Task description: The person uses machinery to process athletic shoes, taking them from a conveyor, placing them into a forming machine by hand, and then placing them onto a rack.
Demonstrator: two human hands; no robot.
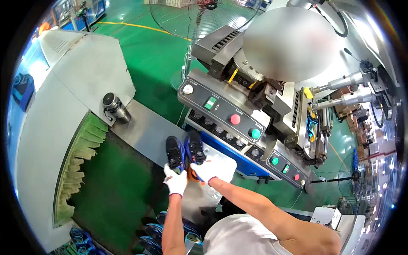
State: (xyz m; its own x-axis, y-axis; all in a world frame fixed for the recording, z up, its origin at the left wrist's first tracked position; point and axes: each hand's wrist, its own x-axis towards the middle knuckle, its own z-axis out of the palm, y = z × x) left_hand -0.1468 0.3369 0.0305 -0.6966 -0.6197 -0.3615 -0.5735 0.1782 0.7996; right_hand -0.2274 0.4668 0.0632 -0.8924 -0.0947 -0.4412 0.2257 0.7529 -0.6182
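Two dark sneakers stand side by side, toes pointing away from me, above the end of the grey ledge. My left hand (175, 181), in a white knit glove, is closed round the heel end of the left sneaker (174, 149), which has a blue-purple sole edge. Likewise gloved, my right hand (203, 171) grips the heel end of the right sneaker (195, 145), where some orange shows. My fingertips are partly hidden against both shoes. Beneath my right hand lies a sheet of clear plastic (225, 165).
A grey machine with a control panel (223, 108) of coloured buttons stands at the right. On the grey ledge (144, 127) sits a dark metal flask (116, 108). A pale machine with a green fringed opening (83, 165) fills the left. More sneakers (153, 233) lie low near my left forearm.
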